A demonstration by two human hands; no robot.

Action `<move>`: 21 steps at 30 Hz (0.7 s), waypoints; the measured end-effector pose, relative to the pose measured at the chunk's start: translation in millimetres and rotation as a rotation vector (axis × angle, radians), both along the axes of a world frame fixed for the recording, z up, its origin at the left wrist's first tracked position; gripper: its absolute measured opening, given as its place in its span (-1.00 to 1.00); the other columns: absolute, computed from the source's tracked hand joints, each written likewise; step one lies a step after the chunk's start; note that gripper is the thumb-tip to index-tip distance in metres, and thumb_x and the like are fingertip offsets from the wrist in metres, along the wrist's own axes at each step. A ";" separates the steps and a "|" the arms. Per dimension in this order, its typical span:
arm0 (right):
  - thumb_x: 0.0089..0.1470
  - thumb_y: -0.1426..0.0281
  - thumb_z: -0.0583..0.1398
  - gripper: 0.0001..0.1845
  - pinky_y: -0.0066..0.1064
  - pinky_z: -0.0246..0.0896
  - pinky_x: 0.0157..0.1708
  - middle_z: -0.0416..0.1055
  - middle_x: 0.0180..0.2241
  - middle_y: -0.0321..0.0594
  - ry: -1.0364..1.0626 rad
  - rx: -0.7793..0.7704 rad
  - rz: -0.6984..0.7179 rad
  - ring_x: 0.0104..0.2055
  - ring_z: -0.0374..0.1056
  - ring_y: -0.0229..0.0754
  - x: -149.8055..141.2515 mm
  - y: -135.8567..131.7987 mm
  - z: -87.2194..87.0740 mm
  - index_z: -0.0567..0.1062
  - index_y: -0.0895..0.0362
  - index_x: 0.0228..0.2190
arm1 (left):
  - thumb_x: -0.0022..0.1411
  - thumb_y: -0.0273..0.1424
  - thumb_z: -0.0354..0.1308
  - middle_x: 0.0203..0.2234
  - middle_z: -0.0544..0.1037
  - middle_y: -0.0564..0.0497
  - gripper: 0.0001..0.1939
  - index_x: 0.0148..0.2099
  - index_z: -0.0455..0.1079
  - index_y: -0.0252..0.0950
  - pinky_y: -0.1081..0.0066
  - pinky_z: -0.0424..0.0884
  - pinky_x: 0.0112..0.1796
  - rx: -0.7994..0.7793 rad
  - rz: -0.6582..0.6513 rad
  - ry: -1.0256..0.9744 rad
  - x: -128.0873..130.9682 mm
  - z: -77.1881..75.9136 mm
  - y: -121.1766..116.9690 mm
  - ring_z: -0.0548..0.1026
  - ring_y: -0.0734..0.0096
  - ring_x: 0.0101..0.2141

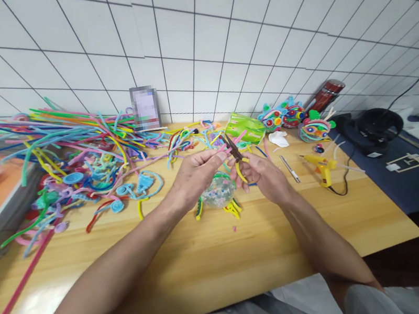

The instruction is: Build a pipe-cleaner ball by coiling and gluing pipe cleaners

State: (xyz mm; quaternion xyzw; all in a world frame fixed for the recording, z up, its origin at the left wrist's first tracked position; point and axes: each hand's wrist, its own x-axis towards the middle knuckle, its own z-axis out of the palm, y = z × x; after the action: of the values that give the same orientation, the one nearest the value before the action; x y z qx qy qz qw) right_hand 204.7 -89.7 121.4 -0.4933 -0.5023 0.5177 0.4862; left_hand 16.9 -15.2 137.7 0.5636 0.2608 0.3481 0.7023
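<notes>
My left hand [194,176] is closed, pinching a short pink pipe cleaner [224,148] between thumb and fingers. In my right hand [266,175] are scissors [238,162] with dark blades and yellow handles. Their blades point up and away from me, right at the pink pipe cleaner by the left fingertips. Just below both hands sits a clear round body [218,191] filled with colourful bits, with a green rim and yellow and green feet on the table. A tiny pink scrap [234,228] lies in front of it.
Pipe cleaners [81,127] and finished twisted pieces [73,178] heap at the left. Behind my hands is a green packet [244,128]. Colourful round figures [314,129], a pen [290,168] and a yellow glue gun [322,168] with its cord are at the right. A phone-like screen [145,108] leans against the tiled wall.
</notes>
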 end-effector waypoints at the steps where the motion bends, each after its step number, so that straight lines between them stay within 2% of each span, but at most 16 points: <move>1: 0.10 -0.25 0.24 -0.38 -0.36 0.27 -0.52 0.53 -0.26 -0.15 -0.008 0.005 -0.002 -0.38 0.41 -0.14 -0.4 -0.3 0.4 0.51 0.04 -0.18 | 0.08 0.10 0.43 -0.71 0.04 0.24 -0.46 -0.46 0.38 -0.25 0.44 -0.22 -0.62 0.000 0.016 -0.006 0.8 1.4 -1.0 -0.08 0.64 -0.68; 5: 0.15 -0.21 0.22 -0.41 -0.32 0.37 -0.41 0.52 -0.17 -0.12 -0.081 0.063 -0.053 -0.24 0.43 -0.09 -0.8 -0.7 -1.3 0.54 0.03 -0.12 | 0.06 0.10 0.43 -0.72 0.05 0.24 -0.47 -0.45 0.42 -0.27 0.44 -0.22 -0.61 0.011 0.062 -0.014 2.8 2.3 -1.8 -0.07 0.64 -0.67; 8: 0.18 -0.14 0.23 -0.44 -0.33 0.38 -0.34 0.47 -0.20 -0.17 -0.104 0.103 -0.077 -0.23 0.40 -0.13 0.2 -0.6 -3.3 0.55 0.05 -0.08 | 0.07 0.08 0.44 -0.70 0.05 0.26 -0.49 -0.38 0.49 -0.30 0.47 -0.15 -0.61 0.001 0.115 -0.034 1.5 0.2 0.7 -0.06 0.64 -0.66; 11: 0.17 -0.11 0.23 -0.45 -0.34 0.34 -0.36 0.44 -0.23 -0.18 -0.096 0.089 -0.054 -0.26 0.38 -0.15 1.9 -0.3 -3.7 0.55 0.09 -0.09 | 0.09 0.05 0.43 -0.69 0.05 0.27 -0.50 -0.30 0.54 -0.32 0.49 -0.13 -0.60 -0.019 0.162 -0.067 -1.4 -0.5 3.6 -0.05 0.65 -0.65; 16: 0.02 0.00 0.39 -0.51 -0.42 0.22 -0.48 0.38 -0.35 -0.31 -0.058 0.048 -0.053 -0.43 0.24 -0.27 2.4 -0.1 -0.3 0.55 0.07 -0.15 | 0.13 0.01 0.42 -0.70 0.02 0.29 -0.53 -0.23 0.57 -0.34 0.49 -0.17 -0.61 -0.051 0.198 -0.128 -3.9 0.5 5.2 -0.08 0.65 -0.66; 19: -0.16 0.10 0.52 -0.50 -0.47 0.06 -0.60 0.26 -0.49 -0.45 -0.003 0.006 -0.087 -0.56 0.11 -0.35 -0.3 -0.7 3.8 0.52 0.06 -0.25 | 0.13 0.00 0.42 -0.70 0.02 0.30 -0.53 -0.22 0.57 -0.34 0.49 -0.16 -0.61 -0.058 0.195 -0.133 -3.3 1.0 3.8 -0.08 0.65 -0.66; 21: -0.19 0.13 0.55 -0.48 -0.48 -0.08 -0.64 0.18 -0.57 -0.53 0.028 -0.013 -0.118 -0.63 0.00 -0.41 -2.3 -1.8 6.3 0.51 0.06 -0.26 | 0.13 0.01 0.42 -0.70 0.05 0.29 -0.52 -0.19 0.57 -0.34 0.49 -0.14 -0.61 -0.055 0.195 -0.123 -2.7 1.1 2.5 -0.06 0.65 -0.66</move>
State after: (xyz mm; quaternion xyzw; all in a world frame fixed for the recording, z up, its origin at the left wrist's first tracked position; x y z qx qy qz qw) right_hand 202.4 -91.5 127.8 -0.5179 -0.4623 0.4980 0.5196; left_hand 14.2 -12.7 138.8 0.4937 0.2803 0.4413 0.6950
